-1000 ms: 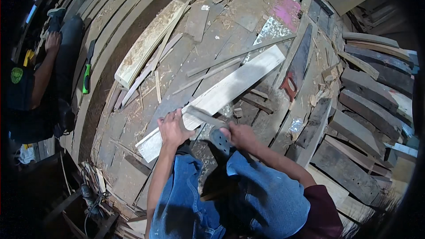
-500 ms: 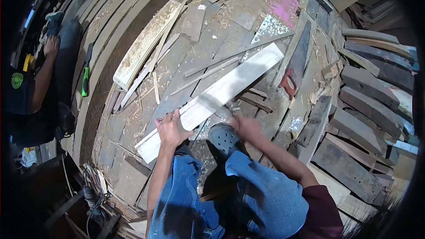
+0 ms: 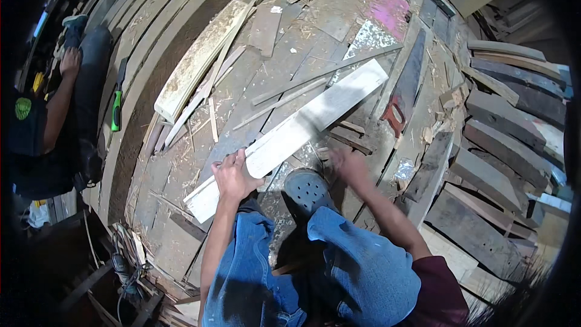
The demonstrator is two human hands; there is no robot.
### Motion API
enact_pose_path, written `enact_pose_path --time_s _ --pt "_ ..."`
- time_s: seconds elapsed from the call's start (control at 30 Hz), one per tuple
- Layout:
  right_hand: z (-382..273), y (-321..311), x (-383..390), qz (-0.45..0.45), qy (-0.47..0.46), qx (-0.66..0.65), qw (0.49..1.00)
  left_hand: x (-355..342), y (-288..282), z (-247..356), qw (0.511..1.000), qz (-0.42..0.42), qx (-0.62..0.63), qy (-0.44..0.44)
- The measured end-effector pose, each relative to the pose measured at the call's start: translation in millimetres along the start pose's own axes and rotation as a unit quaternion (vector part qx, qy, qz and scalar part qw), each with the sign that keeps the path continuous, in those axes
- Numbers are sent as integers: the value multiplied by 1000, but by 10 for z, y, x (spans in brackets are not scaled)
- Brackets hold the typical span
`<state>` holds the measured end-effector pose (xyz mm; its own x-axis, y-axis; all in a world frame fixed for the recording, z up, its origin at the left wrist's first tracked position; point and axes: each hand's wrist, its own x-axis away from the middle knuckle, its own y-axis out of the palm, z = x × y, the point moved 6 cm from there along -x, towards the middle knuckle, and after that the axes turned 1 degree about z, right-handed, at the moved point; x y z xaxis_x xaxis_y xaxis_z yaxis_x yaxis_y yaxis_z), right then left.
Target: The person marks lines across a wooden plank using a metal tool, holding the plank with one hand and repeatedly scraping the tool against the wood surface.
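A long pale plank (image 3: 330,109) lies slantwise across the floor in front of me, from lower left to upper right. My left hand (image 3: 233,175) is closed on its near end, fingers over the far edge and thumb on the near side. My right hand (image 3: 350,168), smeared by motion, is apart from the plank on its right side. It looks closed round something, and a faint blurred streak reaches from it toward the plank; what it holds I cannot make out. My grey clog (image 3: 305,188) stands between the hands, close to the plank.
A handsaw (image 3: 396,118) with a red handle lies right of the plank. Stacked dark timbers (image 3: 502,163) fill the right side. Thick curved beams (image 3: 163,36) and a green-handled chisel (image 3: 117,112) are at left, beyond which another person's arm (image 3: 57,103) shows.
My right hand has shifted to the right, away from the plank, with strong blur. My left hand and the plank stay where they were.
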<state>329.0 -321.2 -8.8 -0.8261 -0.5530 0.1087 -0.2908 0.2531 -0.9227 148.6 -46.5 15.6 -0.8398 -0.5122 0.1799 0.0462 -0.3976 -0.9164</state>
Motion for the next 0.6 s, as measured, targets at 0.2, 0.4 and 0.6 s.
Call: enact_pose_path --time_s 0.2,0.4,0.6 --pt "246 -321 -395 -31 182 -130 974 -34 -2 34 999 -32 -20 -24" --pt "-694 99 -7 -146 -8 9 989 87 57 -133 1000 -16 1 -26" --pt "492 -485 -631 63 126 48 989 -67 -18 101 998 -38 11 -39"
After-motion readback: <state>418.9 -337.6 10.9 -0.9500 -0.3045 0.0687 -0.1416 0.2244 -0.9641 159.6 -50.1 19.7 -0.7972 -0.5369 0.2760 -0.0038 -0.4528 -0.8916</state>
